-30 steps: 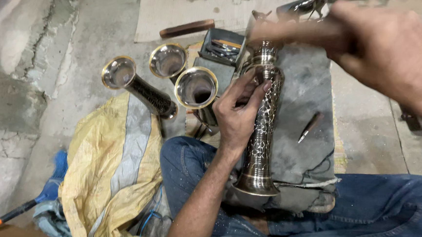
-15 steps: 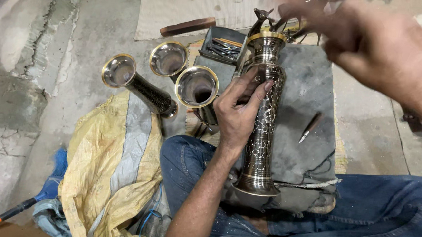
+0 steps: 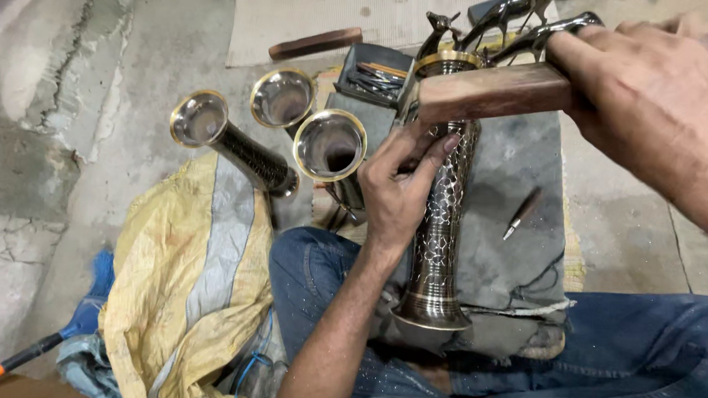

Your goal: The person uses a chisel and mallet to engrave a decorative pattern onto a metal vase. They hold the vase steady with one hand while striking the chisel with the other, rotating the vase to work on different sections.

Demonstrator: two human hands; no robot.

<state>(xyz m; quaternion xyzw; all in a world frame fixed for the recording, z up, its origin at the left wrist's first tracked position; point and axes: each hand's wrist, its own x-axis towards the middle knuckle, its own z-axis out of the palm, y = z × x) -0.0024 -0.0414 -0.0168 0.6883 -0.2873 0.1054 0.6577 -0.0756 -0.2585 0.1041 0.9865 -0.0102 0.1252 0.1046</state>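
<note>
Brass vase point(image 3: 441, 229): upright, braced for engraving.
Left hand point(image 3: 400, 189): clasps vase, steadying it.
Right hand point(image 3: 663, 103): grips wooden block point(image 3: 492, 89).

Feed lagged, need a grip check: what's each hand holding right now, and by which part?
The left hand grips the engraved metal vase around its upper body, just below the rim. The right hand holds a wooden block by its far end, over the vase's mouth.

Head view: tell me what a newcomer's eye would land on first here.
The tall engraved metal vase at centre, steadied on the lap by the left hand. Above it, the right hand holds a wooden block over the vase's brass rim. Left of these, three more vases lie with their shiny mouths open toward the camera.
</note>
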